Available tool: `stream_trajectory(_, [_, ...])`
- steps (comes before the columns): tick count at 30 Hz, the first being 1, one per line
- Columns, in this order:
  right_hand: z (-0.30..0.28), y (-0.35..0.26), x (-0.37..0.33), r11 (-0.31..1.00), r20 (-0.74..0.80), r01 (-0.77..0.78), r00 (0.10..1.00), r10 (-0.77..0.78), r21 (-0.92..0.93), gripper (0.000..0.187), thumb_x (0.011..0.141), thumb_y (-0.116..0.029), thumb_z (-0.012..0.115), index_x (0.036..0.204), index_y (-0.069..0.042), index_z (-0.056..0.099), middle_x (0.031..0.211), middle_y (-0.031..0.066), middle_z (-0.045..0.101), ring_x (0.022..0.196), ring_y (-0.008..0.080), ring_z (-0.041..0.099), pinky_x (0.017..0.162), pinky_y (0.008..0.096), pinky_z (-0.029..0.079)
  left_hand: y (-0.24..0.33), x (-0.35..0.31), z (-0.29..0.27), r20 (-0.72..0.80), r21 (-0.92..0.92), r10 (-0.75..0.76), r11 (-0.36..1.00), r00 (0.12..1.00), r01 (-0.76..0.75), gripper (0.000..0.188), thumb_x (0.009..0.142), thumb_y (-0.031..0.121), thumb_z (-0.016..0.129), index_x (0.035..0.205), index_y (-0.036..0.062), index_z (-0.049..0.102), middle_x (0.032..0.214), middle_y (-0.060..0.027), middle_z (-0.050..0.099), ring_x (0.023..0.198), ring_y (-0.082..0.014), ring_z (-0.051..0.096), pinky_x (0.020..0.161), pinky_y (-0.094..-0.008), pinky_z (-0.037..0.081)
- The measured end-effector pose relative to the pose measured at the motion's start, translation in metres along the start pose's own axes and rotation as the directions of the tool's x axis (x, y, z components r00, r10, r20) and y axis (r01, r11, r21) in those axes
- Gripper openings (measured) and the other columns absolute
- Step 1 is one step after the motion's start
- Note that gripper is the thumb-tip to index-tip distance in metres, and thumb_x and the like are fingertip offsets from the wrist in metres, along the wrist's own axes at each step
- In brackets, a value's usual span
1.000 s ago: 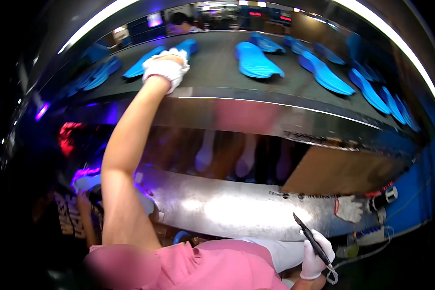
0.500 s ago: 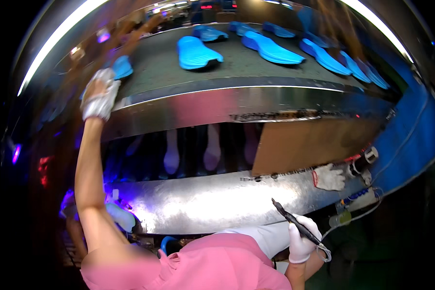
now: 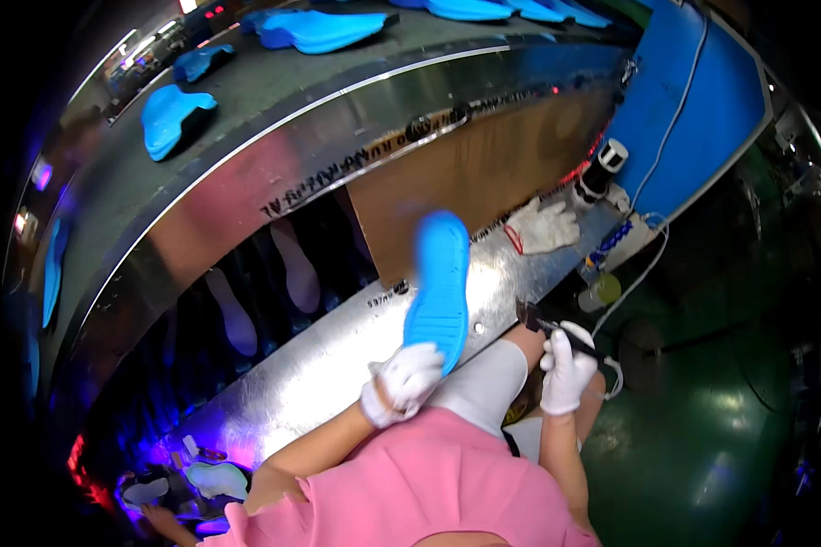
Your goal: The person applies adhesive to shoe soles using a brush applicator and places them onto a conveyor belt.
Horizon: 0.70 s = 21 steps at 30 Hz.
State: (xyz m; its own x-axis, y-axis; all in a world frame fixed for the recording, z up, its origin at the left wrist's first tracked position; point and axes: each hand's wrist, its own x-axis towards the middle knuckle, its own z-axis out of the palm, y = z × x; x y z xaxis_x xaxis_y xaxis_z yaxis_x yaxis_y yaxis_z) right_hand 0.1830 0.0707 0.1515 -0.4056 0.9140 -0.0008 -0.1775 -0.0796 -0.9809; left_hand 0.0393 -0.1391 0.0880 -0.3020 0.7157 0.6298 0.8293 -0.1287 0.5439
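Note:
My left hand, in a white glove, is closed on the lower end of a blue shoe sole. The sole stands nearly on end above the shiny metal ledge, its grooved face showing. My right hand, also gloved in white, grips a black brush-like tool with a dark, broad tip and a pale cord at its back end. That tip lies to the right of the sole, apart from it, over my knee. What covers the tip is too small to make out.
Several blue soles lie on the dark conveyor belt. On the metal ledge are an off-white glove and a black-and-white cylinder. Brown cardboard stands behind. At lower left another person's hand is near pale insoles.
My left hand has come back from the belt's far left to the ledge, bringing a blue sole. The view has turned right. My right hand still holds the tool.

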Motion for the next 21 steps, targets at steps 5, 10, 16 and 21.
stream_trajectory(5, [0.040,0.037,0.041,0.970,0.247,-0.049,0.963,0.110,-0.239,0.014,0.086,-0.012,0.071,0.095,-0.002,0.066,0.070,-0.0033,0.056,0.054,0.0034,0.047,0.047,0.0208,0.039,-0.015,0.006,0.025,0.018,-0.298,-0.456,0.847,0.890,0.440,0.037,0.077,0.018,0.071,0.110,0.0065,0.058,0.130,-0.0244,0.049,0.120,-0.0383,0.049,0.096,-0.0419,0.045])
stream_trajectory(10, [0.081,0.068,0.050,0.654,0.280,0.295,0.951,-0.130,-0.697,0.027,0.075,-0.027,0.076,0.086,-0.002,0.071,0.074,0.0169,0.070,0.067,0.0298,0.069,0.067,0.0378,0.054,-0.047,0.025,0.043,0.307,-0.899,-0.881,-0.144,0.361,0.414,0.076,0.089,0.075,0.035,0.123,0.0097,0.055,0.109,-0.0159,0.062,0.086,-0.0290,0.059,0.066,-0.0352,0.047])
stream_trajectory(16, [0.074,0.023,-0.005,0.655,0.465,0.429,0.875,-0.132,-0.622,0.014,0.078,-0.014,0.074,0.087,-0.005,0.068,0.085,0.0143,0.070,0.077,0.0259,0.070,0.072,0.0324,0.055,-0.027,0.063,0.046,0.714,-0.693,-0.627,-0.696,0.310,0.188,0.074,0.094,0.070,0.026,0.130,0.0114,0.054,0.121,-0.0154,0.061,0.104,-0.0324,0.060,0.084,-0.0487,0.050])
stream_trajectory(21, [0.054,-0.020,-0.005,0.882,0.430,0.201,0.903,0.003,-0.427,0.015,0.079,-0.013,0.074,0.090,-0.005,0.068,0.082,0.0112,0.069,0.072,0.0244,0.068,0.068,0.0339,0.054,-0.004,0.066,0.028,0.692,-0.601,-0.394,-0.778,0.605,0.181,0.071,0.099,0.062,0.024,0.134,0.0057,0.050,0.123,-0.0180,0.061,0.106,-0.0352,0.061,0.093,-0.0493,0.050])
